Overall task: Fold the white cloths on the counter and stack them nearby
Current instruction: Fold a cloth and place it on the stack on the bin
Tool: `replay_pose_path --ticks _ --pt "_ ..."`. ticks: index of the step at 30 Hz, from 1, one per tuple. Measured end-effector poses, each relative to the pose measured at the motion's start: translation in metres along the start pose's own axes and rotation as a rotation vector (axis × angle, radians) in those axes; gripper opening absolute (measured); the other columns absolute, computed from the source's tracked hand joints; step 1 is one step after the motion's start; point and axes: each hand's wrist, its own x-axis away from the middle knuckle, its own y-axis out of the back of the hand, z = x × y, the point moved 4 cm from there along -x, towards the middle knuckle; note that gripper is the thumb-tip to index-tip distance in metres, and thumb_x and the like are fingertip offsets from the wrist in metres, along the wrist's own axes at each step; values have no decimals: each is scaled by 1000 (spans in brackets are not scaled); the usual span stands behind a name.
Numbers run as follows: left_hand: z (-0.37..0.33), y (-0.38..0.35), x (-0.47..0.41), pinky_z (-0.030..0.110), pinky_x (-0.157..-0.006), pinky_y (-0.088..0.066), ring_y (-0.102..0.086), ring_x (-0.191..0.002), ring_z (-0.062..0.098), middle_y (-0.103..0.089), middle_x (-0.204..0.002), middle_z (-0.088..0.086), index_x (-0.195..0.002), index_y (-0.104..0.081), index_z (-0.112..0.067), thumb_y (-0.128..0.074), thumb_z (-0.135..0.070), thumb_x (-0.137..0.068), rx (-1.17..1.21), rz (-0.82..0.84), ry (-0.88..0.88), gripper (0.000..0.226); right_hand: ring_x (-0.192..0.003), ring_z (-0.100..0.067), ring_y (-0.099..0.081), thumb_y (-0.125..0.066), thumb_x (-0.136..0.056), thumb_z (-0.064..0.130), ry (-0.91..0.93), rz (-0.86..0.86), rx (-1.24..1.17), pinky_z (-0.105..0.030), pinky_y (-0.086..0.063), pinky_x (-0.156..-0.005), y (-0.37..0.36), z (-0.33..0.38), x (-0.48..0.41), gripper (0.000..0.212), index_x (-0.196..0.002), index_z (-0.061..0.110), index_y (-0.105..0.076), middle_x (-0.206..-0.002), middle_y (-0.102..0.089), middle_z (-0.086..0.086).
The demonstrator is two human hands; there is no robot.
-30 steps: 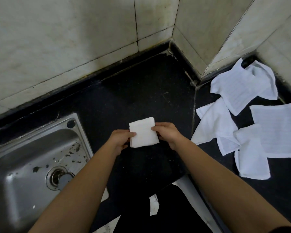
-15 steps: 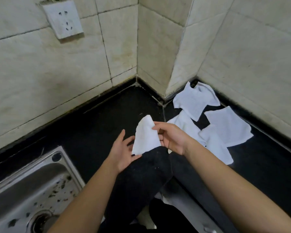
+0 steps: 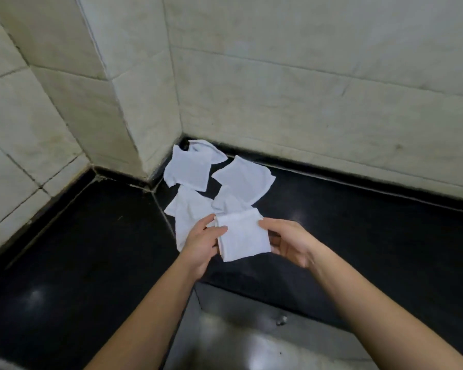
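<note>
A small folded white cloth (image 3: 242,236) is held above the black counter (image 3: 358,222), just in front of the loose cloths. My left hand (image 3: 201,243) pinches its left edge with the thumb on top. On its right edge, my right hand (image 3: 286,241) grips it, fingers under the cloth. Several unfolded white cloths lie spread on the counter behind it: one (image 3: 189,169) in the wall corner, one (image 3: 242,180) to its right, and one (image 3: 190,214) partly hidden by my left hand.
Tiled walls (image 3: 305,89) meet in a jutting corner behind the cloths. The counter runs left and right of that corner. Below my arms, the counter's front edge drops to a blurred cabinet front (image 3: 251,329).
The view swung right, away from the sink. The folded cloth went from being held up by my right hand to being held flat between both hands, nearer the loose cloths.
</note>
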Motion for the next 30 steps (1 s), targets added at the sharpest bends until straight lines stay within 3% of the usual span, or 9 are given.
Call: replay_pose_path --ticks 2,6,10,14,18,21,26,30 --pt "-7 -48 8 42 -94 -55 -68 -107 21 -67 -119 3 -132 -48 -23 -65 -5 -91 -130 21 -62 49 -104 -23 -70 -71 -89 22 37 -11 -82 -33 -58 -81 41 4 24 30 -116 9 -74 -116 -73 -11" --pt "-9 -135 18 45 -93 -55 -69 -106 21 -69 -118 2 -132 -50 -26 -68 -10 -89 -278 70 -161 49 -101 -22 -72 -72 -90 19 87 -15 -226 -31 -59 -77 113 7 69 32 -118 4 -71 -117 -73 -14" --pt "39 -276 29 38 -75 -58 -72 -100 21 -74 -112 2 -135 -51 -22 -70 -13 -88 -358 203 -182 51 -113 -25 -68 -71 -90 20 215 -68 -277 -37 -58 -89 246 -5 145 35 -124 10 -70 -120 -72 -12" --pt "114 -427 44 40 -77 -56 -73 -97 21 -75 -108 4 -134 -51 -24 -71 -17 -88 -447 370 -176 51 -114 -26 -68 -75 -88 24 295 -223 -312 -39 -57 -93 391 -37 230 32 -119 16 -73 -120 -72 -11" --pt "178 -562 71 38 -83 -54 -73 -97 18 -76 -104 3 -132 -50 -27 -73 -26 -86 -552 560 -163 51 -106 -24 -71 -73 -89 25 346 -408 -401 -37 -58 -88 510 -62 314 35 -122 16 -70 -116 -74 -8" --pt "207 -641 91 40 -86 -54 -72 -97 18 -76 -102 2 -131 -51 -29 -76 -34 -78 -590 668 -152 59 -77 -12 -72 -71 -91 28 387 -522 -414 -31 -58 -75 572 -71 360 32 -120 16 -68 -95 -76 1" --pt "241 -760 104 36 -71 -53 -72 -94 21 -75 -103 1 -133 -49 -26 -76 -26 -75 -646 812 -134 64 -55 -6 -54 -66 -94 33 439 -813 -342 -21 -42 -49 660 -70 415 21 -110 20 -71 -71 -68 7" --pt "257 -846 109 30 -63 -54 -73 -88 16 -76 -99 0 -129 -48 -25 -70 -13 -86 -594 916 -188 50 -49 -6 -51 -64 -95 31 491 -1022 -265 -22 -39 -43 718 -48 456 21 -108 16 -71 -68 -67 5"
